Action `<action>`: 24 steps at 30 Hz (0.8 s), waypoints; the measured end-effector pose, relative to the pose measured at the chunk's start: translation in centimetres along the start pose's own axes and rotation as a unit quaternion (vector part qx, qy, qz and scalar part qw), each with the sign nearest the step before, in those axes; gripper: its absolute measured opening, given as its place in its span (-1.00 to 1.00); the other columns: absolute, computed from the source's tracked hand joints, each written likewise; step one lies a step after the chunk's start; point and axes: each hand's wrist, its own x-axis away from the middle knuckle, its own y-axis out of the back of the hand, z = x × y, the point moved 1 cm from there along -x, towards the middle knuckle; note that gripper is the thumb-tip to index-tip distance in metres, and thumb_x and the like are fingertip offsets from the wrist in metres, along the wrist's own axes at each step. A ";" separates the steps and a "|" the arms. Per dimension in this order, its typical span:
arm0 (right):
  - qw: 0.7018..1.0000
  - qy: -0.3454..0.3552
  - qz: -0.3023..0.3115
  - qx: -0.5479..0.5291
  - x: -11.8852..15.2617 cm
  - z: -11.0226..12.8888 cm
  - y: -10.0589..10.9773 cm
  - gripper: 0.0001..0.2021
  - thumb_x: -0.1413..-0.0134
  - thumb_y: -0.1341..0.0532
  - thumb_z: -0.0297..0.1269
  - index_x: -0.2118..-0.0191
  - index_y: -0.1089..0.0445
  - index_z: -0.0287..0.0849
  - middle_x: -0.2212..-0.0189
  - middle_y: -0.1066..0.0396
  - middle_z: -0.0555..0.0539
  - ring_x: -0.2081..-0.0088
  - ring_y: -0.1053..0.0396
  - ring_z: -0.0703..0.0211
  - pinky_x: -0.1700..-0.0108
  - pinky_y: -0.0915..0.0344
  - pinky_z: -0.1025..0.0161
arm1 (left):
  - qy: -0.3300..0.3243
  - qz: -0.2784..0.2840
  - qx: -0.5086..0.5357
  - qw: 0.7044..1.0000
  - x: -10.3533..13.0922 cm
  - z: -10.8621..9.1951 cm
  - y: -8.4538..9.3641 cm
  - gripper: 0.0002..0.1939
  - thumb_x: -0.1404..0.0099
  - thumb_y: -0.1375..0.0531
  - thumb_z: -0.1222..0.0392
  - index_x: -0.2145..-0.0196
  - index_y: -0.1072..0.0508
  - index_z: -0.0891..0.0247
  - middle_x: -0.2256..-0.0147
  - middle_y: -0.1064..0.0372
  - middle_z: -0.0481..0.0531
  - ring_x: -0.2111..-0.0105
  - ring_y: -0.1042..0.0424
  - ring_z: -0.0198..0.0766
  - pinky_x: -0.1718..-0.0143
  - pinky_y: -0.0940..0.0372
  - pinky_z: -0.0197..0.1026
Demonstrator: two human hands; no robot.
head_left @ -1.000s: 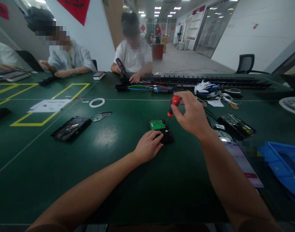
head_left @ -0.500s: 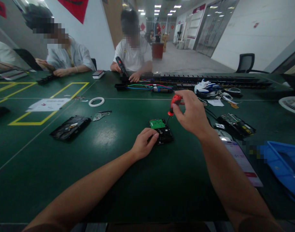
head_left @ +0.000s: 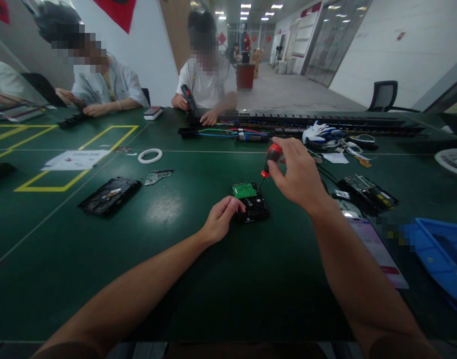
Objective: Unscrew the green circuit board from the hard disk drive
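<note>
Lying on the green table point(head_left: 198, 289) between the right hand point(head_left: 297, 172) and left hand point(head_left: 219, 218) is a black drive point(head_left: 257, 208). The left's curled fingers meet its edge, grip unclear; the right's grasp a red screwdriver point(head_left: 272, 157), its tip at the green board point(head_left: 243, 190).

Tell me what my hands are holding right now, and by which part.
Your right hand holds a screwdriver by its red-and-black handle. Your left hand is at the left edge of the black device; whether it grips that can't be told.
</note>
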 end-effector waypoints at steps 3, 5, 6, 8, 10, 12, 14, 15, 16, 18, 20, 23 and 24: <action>1.000 -0.006 0.005 0.006 -0.1 -0.1 -0.1 -0.50 -0.31 -0.20 -0.37 -0.33 -0.32 -0.15 -0.15 -0.41 -0.33 -0.17 -0.41 -0.31 -0.19 -0.45 -0.27 | 0.011 -0.001 -0.024 1.000 0.0 -0.1 0.1 -0.52 -0.66 0.01 -0.14 0.20 -0.56 0.19 0.18 -0.54 0.08 0.14 -0.45 -0.12 0.04 -0.31 -0.07; 1.000 -0.014 0.001 0.009 -0.1 -0.1 -0.1 -0.51 -0.29 -0.23 -0.35 -0.32 -0.32 -0.15 -0.16 -0.40 -0.33 -0.15 -0.42 -0.31 -0.17 -0.46 -0.26 | 0.013 -0.002 -0.026 1.000 0.0 -0.2 0.1 -0.52 -0.66 0.01 -0.13 0.20 -0.56 0.19 0.18 -0.54 0.08 0.15 -0.43 -0.12 0.05 -0.30 -0.07; 1.000 -0.017 -0.003 0.011 0.0 -0.1 -0.1 -0.52 -0.29 -0.25 -0.34 -0.30 -0.33 -0.14 -0.15 -0.41 -0.32 -0.14 -0.43 -0.31 -0.16 -0.47 -0.26 | 0.012 -0.001 -0.025 1.000 0.0 -0.2 0.1 -0.52 -0.66 0.01 -0.12 0.21 -0.56 0.19 0.18 -0.53 0.07 0.15 -0.43 -0.12 0.05 -0.29 -0.07; 1.000 -0.021 -0.009 0.017 0.0 0.0 0.0 -0.56 -0.28 -0.29 -0.31 -0.25 -0.35 -0.10 -0.12 -0.43 -0.29 -0.11 -0.44 -0.30 -0.14 -0.47 -0.26 | 0.012 0.003 -0.022 1.000 0.0 -0.3 0.1 -0.54 -0.66 0.00 -0.09 0.21 -0.56 0.19 0.18 -0.53 0.07 0.16 -0.42 -0.12 0.05 -0.29 -0.07; 1.000 -0.018 -0.010 0.020 0.0 0.0 0.0 -0.61 -0.29 -0.29 -0.29 -0.20 -0.37 -0.08 -0.09 -0.44 -0.27 -0.09 -0.44 -0.28 -0.13 -0.47 -0.26 | 0.011 0.003 -0.016 1.000 0.0 -0.4 0.0 -0.57 -0.65 -0.01 -0.06 0.22 -0.56 0.20 0.18 -0.52 0.07 0.16 -0.43 -0.12 0.04 -0.29 -0.07; 1.000 -0.015 -0.015 0.014 0.1 0.0 0.1 -0.63 -0.31 -0.27 -0.28 -0.20 -0.37 -0.06 -0.10 -0.43 -0.27 -0.11 -0.44 -0.27 -0.12 -0.48 -0.24 | 0.007 -0.002 -0.005 1.000 0.1 -0.4 0.0 -0.62 -0.63 -0.04 -0.02 0.21 -0.54 0.20 0.18 -0.52 0.08 0.14 -0.44 -0.12 0.01 -0.30 -0.05; 1.000 -0.013 -0.021 0.007 0.1 -0.2 0.1 -0.63 -0.32 -0.23 -0.30 -0.21 -0.36 -0.06 -0.13 -0.43 -0.28 -0.13 -0.44 -0.28 -0.10 -0.49 -0.22 | 0.001 -0.014 0.007 1.000 0.1 -0.2 -0.1 -0.73 -0.60 -0.08 0.07 0.16 -0.53 0.19 0.15 -0.51 0.08 0.10 -0.46 -0.10 -0.03 -0.31 -0.03; 1.000 -0.013 -0.022 0.005 0.1 -0.3 0.1 -0.63 -0.32 -0.22 -0.31 -0.21 -0.36 -0.07 -0.13 -0.43 -0.29 -0.14 -0.44 -0.28 -0.10 -0.50 -0.22 | -0.005 -0.019 0.012 1.000 0.2 -0.1 -0.1 -0.80 -0.56 -0.10 0.14 0.12 -0.52 0.19 0.13 -0.51 0.08 0.07 -0.46 -0.10 -0.05 -0.31 -0.02; 1.000 -0.013 -0.021 0.005 0.1 -0.3 0.1 -0.63 -0.32 -0.21 -0.32 -0.21 -0.36 -0.08 -0.13 -0.43 -0.30 -0.14 -0.44 -0.29 -0.09 -0.50 -0.21 | -0.014 -0.022 0.015 1.000 0.2 0.0 -0.1 -0.84 -0.51 -0.11 0.23 0.11 -0.51 0.18 0.12 -0.51 0.07 0.06 -0.46 -0.10 -0.06 -0.31 -0.01; 1.000 -0.016 -0.019 0.007 0.0 -0.5 0.2 -0.63 -0.31 -0.21 -0.33 -0.21 -0.36 -0.11 -0.12 -0.45 -0.31 -0.12 -0.45 -0.28 -0.08 -0.50 -0.21 | -0.047 -0.020 0.016 0.999 0.2 0.3 -0.1 -0.82 -0.35 -0.11 0.40 0.22 -0.46 0.18 0.13 -0.49 0.06 0.06 -0.45 -0.11 -0.05 -0.30 -0.01; 1.000 -0.017 -0.020 0.010 0.0 -0.5 0.2 -0.63 -0.31 -0.22 -0.33 -0.20 -0.37 -0.10 -0.11 -0.45 -0.31 -0.10 -0.46 -0.28 -0.08 -0.50 -0.21 | -0.077 -0.013 0.004 0.997 0.2 0.4 -0.1 -0.79 -0.22 -0.06 0.47 0.38 -0.36 0.19 0.18 -0.48 0.05 0.10 -0.44 -0.12 -0.01 -0.31 -0.01; 1.000 -0.019 -0.019 0.015 -0.1 -0.4 0.4 -0.66 -0.30 -0.24 -0.33 -0.16 -0.38 -0.07 -0.07 -0.46 -0.29 -0.07 -0.46 -0.27 -0.10 -0.47 -0.25 | -0.084 0.004 -0.016 0.996 0.2 0.4 0.0 -0.78 -0.17 -0.02 0.49 0.49 -0.29 0.19 0.22 -0.48 0.07 0.15 -0.43 -0.12 0.05 -0.32 -0.01; 0.999 -0.019 -0.021 0.015 -0.1 -0.3 0.4 -0.66 -0.29 -0.25 -0.32 -0.15 -0.39 -0.06 -0.06 -0.45 -0.28 -0.06 -0.47 -0.26 -0.11 -0.47 -0.26 | -0.080 0.010 -0.019 0.997 0.2 0.4 0.0 -0.77 -0.17 -0.02 0.48 0.50 -0.30 0.19 0.23 -0.48 0.08 0.15 -0.44 -0.11 0.06 -0.33 -0.01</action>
